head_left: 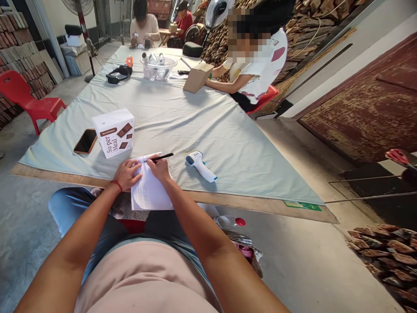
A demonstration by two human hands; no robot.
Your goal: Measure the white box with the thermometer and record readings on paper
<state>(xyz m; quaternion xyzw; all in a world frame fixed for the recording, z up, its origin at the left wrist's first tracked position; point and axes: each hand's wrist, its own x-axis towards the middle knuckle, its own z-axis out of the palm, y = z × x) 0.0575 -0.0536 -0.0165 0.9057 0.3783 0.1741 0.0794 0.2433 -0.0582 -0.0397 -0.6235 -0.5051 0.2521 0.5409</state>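
Note:
A black pen [164,156] slants out of my right hand [158,168], which is closed around it at the upper part of a paper pad [151,191]. Rows of handwriting cover the left of the page, and the pad's lower end hangs over the table edge. My left hand [127,174], a red cord at its wrist, lies flat with fingers stretched on the pad's upper left. Just beyond stands a white box [114,130] printed "Su-per Meal". To its left lies a phone [85,141]. Right of my right hand rests a white and blue infrared thermometer [201,166].
The cloth-covered table [247,161] stretches away from me. Farther back are a black headset [119,74], a clear basin [158,69] of bottles and a cardboard box [198,78] held by a seated person [257,61]. Two more people sit behind. A red chair [32,98] stands left.

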